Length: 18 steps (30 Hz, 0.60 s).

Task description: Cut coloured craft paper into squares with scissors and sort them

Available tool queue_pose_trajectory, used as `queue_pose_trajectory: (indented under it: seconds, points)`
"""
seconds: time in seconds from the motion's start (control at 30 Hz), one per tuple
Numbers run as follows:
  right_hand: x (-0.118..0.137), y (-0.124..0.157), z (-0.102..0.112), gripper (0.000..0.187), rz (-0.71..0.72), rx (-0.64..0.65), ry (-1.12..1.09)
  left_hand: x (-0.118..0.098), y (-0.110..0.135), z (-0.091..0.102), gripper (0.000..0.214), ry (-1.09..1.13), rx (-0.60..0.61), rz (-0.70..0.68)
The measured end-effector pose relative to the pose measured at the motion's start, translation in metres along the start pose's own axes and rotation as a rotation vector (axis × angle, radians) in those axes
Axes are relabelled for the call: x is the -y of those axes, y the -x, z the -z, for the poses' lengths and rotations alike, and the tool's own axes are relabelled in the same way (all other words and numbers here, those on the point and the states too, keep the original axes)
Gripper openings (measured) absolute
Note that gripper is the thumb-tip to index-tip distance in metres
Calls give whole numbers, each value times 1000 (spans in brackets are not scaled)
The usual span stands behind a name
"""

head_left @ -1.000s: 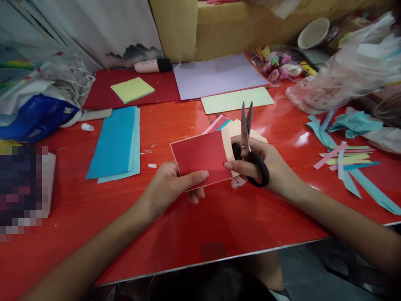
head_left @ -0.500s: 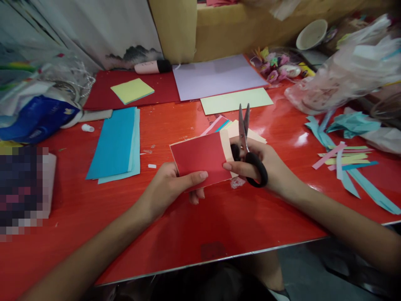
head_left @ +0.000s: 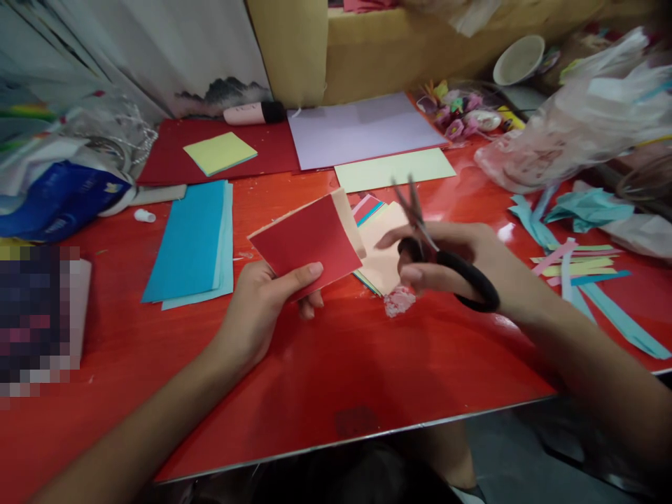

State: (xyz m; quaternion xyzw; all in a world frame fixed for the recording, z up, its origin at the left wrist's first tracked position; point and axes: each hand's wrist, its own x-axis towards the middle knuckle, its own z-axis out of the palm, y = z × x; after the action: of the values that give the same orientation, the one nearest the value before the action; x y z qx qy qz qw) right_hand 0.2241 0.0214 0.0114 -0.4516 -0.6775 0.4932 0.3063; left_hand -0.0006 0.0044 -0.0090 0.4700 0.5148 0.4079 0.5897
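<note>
Between the thumb and fingers of my left hand (head_left: pixel 267 294) is a red sheet of paper (head_left: pixel 309 241), with a peach paper edge showing along its top and right side. My right hand (head_left: pixel 462 259) has a pair of scissors (head_left: pixel 420 224) with black handles; the blades point up and away, slightly parted. The scissors are apart from the red paper, to its right. Under and behind the papers, a small stack of coloured paper squares (head_left: pixel 386 259) lies on the red table (head_left: pixel 294 392), a peach one on top. A crumpled clear scrap (head_left: pixel 400 301) lies in front of that stack.
Blue paper sheets (head_left: pixel 189 238) lie to the left. Pale green (head_left: pixel 396 169), lilac (head_left: pixel 362 133) and yellow (head_left: pixel 220 152) papers are at the back. Cut paper strips (head_left: pixel 582 266) and a plastic bag (head_left: pixel 567 133) occupy the right. A white cap (head_left: pixel 145 215) sits near the blue sheets.
My left hand has moved left with the red paper, which is now more tilted. My right hand has let go of the paper's edge and drawn right with the scissors, uncovering the stack.
</note>
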Motion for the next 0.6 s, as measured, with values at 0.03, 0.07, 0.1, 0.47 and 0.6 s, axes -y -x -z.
queue_pose_trajectory:
  seconds: [0.03, 0.07, 0.1, 0.47, 0.6]
  points:
    - [0, 0, 3, 24, -42, 109, 8, 0, 0, 0, 28, 6, -20, -11]
    - [-1, 0, 5, 23, -88, 207, 10, 0, 0, 0, 28, 9, -38, -22]
    - [-3, -1, 7, 24, -127, 283, 7, 0, 0, 0, 27, 10, -52, -31]
    - [-9, -4, 0, 30, -236, 405, -32, -2, 2, -1, 26, 73, 29, 49]
    - [-3, -4, -8, 28, -216, 371, -129, 2, 5, -5, 31, 76, 103, 77]
